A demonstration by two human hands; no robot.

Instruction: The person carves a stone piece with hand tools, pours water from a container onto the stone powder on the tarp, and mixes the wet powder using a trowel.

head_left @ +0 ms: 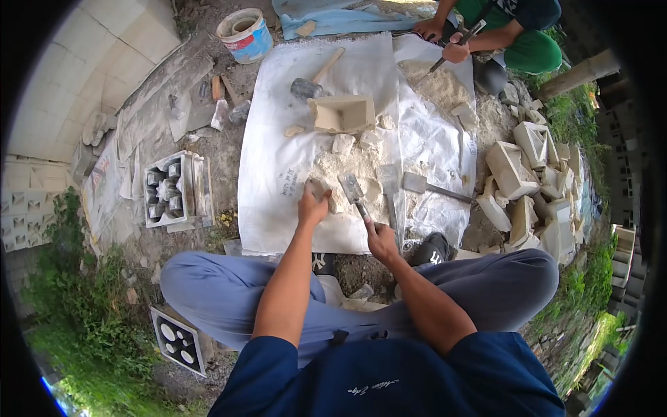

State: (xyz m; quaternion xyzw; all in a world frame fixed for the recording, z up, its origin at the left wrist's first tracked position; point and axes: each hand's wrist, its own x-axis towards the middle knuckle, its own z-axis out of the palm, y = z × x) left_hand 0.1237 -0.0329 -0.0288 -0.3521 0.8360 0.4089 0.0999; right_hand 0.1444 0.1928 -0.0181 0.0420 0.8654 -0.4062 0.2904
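Note:
My left hand (314, 208) is closed around a pale chunk of stone (317, 187) above the white sheet. In my right hand (382, 242) is the handle of a flat-bladed metal tool (352, 187), its blade pointing away from me beside the chunk. Crumbled pale rubble (338, 167) lies beneath both hands, with larger lumps among it. Just right of my tool, another flat metal blade (389, 179) rests on the sheet. A square-headed tool (415, 183) with a dark handle lies further right. Beyond the rubble sits a hollow pale block (345, 115).
A dark-headed mallet (306, 88) lies on the white sheet (267, 153). Broken hollow blocks (512, 170) are piled at right. Another person's hand (456, 50) grips a metal bar at top right. A bucket (246, 43) stands at top left, a metal mould (167, 191) at left.

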